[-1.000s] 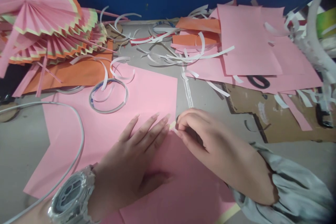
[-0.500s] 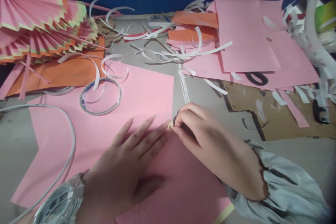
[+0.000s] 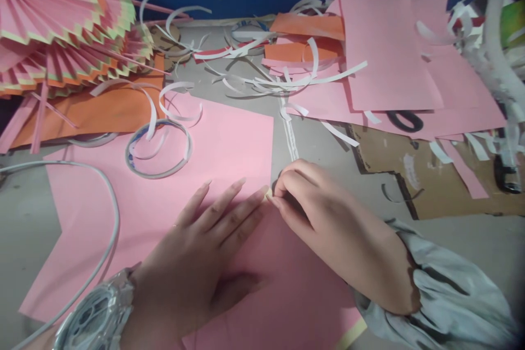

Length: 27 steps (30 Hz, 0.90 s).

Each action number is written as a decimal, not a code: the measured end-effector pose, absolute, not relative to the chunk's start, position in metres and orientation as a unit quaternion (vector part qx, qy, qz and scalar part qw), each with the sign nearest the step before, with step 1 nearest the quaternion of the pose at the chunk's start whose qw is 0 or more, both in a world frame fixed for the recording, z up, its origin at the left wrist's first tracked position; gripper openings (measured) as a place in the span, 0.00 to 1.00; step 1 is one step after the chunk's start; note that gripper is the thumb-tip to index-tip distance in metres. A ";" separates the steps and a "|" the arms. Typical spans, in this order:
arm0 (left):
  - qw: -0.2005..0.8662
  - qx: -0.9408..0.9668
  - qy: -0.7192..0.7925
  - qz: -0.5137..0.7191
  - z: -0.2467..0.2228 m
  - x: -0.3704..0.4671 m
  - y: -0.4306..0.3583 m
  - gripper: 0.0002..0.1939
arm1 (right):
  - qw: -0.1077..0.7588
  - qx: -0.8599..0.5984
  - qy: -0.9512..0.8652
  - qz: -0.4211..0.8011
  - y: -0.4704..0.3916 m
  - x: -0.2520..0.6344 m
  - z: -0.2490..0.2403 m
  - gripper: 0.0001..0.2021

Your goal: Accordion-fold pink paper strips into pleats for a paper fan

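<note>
My left hand (image 3: 213, 232) lies flat with its fingers stretched out on a pink paper sheet (image 3: 229, 142). Its fingertips point to the sheet's right edge and almost meet my right hand (image 3: 324, 219). There, the right thumb and index finger are closed in a pinch on a small pale yellow paper edge (image 3: 268, 193). Most of that edge is hidden under the fingers. A darker pink sheet (image 3: 295, 279) spreads beneath both hands, with a yellow border (image 3: 353, 334) showing at its lower right.
A tape-like ring (image 3: 158, 176) rests on the pink paper, and a white cable (image 3: 116, 213) curves across the left. Pleated paper fans (image 3: 49, 0) stand at the back left. White paper strips (image 3: 266, 86), stacked pink sheets (image 3: 381, 54) and cardboard (image 3: 377, 153) lie beyond my hands.
Both hands keep nearly the same pose, pressing and pinching at the same spot. The whole view has shifted very slightly.
</note>
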<state>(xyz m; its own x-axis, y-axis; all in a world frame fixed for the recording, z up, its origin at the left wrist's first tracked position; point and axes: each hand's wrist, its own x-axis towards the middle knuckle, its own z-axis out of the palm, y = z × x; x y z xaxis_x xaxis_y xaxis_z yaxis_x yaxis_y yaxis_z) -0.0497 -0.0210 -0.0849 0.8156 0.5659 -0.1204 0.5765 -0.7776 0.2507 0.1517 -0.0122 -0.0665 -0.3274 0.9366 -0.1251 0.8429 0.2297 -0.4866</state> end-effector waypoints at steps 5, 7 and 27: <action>0.141 0.943 0.302 -0.012 -0.084 -0.049 -0.021 0.35 | 0.095 -0.569 -0.780 0.242 -0.013 0.152 -0.065 0.07; 0.141 0.943 0.301 -0.012 -0.084 -0.049 -0.021 0.35 | 0.092 -0.566 -0.783 0.240 -0.013 0.151 -0.065 0.07; 0.105 0.942 0.320 -0.007 -0.082 -0.051 -0.025 0.34 | 0.109 -0.582 -0.770 0.237 -0.012 0.155 -0.069 0.05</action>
